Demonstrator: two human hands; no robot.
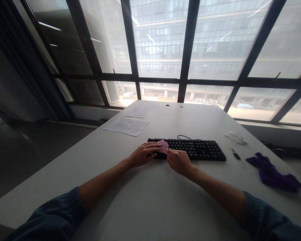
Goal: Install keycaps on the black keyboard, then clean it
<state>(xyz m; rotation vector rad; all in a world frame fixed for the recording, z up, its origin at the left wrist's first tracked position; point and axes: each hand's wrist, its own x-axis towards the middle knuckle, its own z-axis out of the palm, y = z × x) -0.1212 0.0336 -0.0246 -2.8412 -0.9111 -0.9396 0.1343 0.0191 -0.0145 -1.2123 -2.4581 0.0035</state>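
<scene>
A pink spiral disc (163, 146) with a short pink stem lies over the left part of a black keyboard (205, 150). My right hand (180, 161) is closed around the stem, just below and to the right of the disc. The fingers of my left hand (142, 154) are stretched out, their tips touching the disc's left edge. Its thumb sits apart, lower down. Both hands are at the keyboard's near edge, over the white table, and some of the left keys are hidden under them.
Printed sheets (127, 126) lie at the left edge of the white table (150, 204). To the right are a crumpled white item (234, 137), a small dark object with a loop (237, 156) and a fuzzy purple bundle (276, 174). Large windows stand beyond.
</scene>
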